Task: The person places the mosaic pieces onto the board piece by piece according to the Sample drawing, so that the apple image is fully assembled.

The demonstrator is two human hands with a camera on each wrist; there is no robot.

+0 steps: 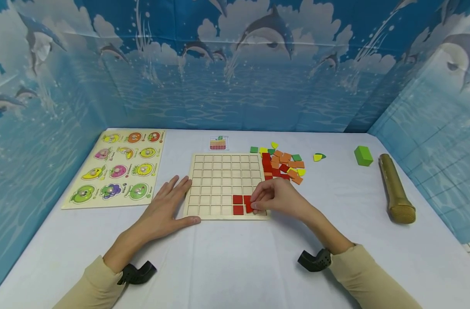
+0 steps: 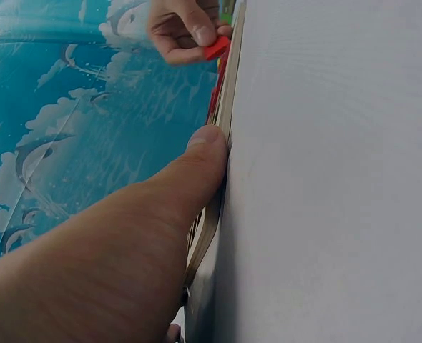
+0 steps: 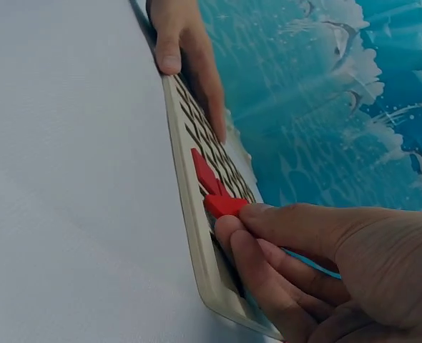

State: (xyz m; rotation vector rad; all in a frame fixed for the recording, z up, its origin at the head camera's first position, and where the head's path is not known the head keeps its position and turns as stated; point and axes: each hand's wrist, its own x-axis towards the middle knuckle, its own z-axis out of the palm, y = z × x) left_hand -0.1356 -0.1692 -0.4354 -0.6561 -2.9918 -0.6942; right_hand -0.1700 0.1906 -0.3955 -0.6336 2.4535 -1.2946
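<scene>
A pale wooden grid board (image 1: 215, 184) lies on the white table, with red square tiles (image 1: 238, 210) in its lower right cells. My right hand (image 1: 279, 197) pinches a red tile (image 3: 227, 206) between thumb and fingers. It holds the tile, tilted, low over the cells beside those squares. My left hand (image 1: 161, 210) rests with fingers spread at the board's left side, its thumb (image 2: 207, 139) at the near left corner. Loose red, orange, yellow and green tiles (image 1: 285, 158) lie along the board's right edge, partly behind my right hand.
A fruit puzzle board (image 1: 115, 184) lies on the left. Behind the grid board is a small picture card (image 1: 218, 143). To the right are a yellow and green piece (image 1: 318, 157), a green block (image 1: 363, 156) and a gold microphone (image 1: 396, 189). Dolphin-printed cloth (image 1: 219, 94) hangs around the table.
</scene>
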